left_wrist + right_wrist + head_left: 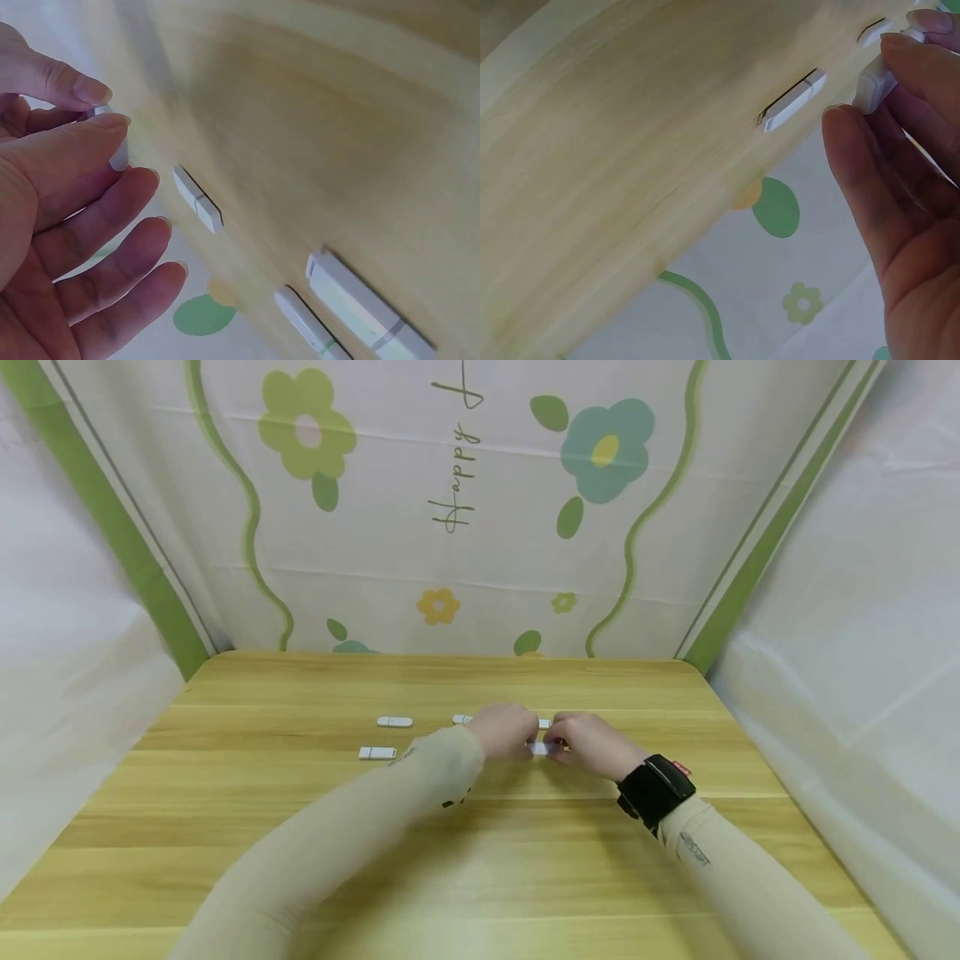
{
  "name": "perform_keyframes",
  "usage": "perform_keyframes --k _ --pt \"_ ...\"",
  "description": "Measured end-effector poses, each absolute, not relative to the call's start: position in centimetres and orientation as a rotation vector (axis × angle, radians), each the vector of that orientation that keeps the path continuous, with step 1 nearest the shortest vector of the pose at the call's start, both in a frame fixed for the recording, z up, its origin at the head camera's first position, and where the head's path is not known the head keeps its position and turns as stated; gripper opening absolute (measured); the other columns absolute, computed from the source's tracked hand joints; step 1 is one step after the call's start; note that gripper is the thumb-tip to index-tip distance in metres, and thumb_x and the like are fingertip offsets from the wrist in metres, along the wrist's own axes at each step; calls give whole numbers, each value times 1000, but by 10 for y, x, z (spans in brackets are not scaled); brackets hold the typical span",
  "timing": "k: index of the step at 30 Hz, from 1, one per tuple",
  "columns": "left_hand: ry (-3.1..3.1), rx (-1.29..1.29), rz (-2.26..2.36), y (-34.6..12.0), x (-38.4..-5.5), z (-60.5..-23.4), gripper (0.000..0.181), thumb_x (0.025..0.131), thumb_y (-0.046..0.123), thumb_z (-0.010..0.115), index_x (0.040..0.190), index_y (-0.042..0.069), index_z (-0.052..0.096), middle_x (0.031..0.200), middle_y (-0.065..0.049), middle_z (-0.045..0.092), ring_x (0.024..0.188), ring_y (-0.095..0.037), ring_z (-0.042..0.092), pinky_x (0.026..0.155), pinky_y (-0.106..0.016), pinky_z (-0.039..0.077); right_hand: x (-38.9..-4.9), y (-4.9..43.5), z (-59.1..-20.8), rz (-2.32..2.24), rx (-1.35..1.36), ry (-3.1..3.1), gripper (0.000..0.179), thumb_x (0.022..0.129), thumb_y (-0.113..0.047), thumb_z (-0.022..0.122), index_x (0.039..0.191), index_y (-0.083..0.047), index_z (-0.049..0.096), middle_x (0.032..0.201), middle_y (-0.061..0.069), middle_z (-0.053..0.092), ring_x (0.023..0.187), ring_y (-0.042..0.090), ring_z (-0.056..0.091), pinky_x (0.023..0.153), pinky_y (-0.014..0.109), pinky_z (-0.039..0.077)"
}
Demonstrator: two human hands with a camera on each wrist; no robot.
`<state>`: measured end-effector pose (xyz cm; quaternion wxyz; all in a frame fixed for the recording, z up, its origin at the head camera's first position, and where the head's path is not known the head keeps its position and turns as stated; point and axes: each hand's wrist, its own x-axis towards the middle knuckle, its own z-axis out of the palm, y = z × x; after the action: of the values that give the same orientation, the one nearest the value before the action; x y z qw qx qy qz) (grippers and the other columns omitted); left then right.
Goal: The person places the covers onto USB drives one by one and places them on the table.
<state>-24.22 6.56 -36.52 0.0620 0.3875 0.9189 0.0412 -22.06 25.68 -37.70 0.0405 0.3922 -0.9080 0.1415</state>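
Note:
Between my two hands is a small white USB stick (539, 748), held over the table. My left hand (504, 731) pinches one end of it between thumb and finger, its other fingers loosely bent in the left wrist view. From the other side, my right hand (596, 745) grips the opposite end, which shows as a white block (871, 88) in the right wrist view. Fingers hide the middle of the stick. Just beyond the hands lies another white USB stick (545, 724), partly covered by them.
To the left on the wooden table (480, 868) lie a rounded white stick (394, 722) and a squarer capped one (377, 752). The tip of a further stick (461, 719) shows behind my left hand. A flowered curtain (450, 560) hangs at the table's far edge.

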Motion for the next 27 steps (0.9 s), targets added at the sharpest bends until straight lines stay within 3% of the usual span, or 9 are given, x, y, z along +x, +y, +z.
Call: perform_keyframes --k 16,27 --pt "2783 1121 -21 77 -267 -377 11 94 18 69 87 13 63 76 6 58 70 -10 51 62 -23 44 -252 249 -390 432 1202 -2932 5 83 -2 78 83 -5 74 79 3 66 69 11 57 64 27 50" --pt "2778 1071 -88 79 -266 -380 6 96 17 67 92 12 66 73 5 58 67 -11 48 60 -24 45 -263 243 -402 472 1119 -3043 4 85 -10 79 82 -11 78 78 -5 70 73 8 62 70 27 53"
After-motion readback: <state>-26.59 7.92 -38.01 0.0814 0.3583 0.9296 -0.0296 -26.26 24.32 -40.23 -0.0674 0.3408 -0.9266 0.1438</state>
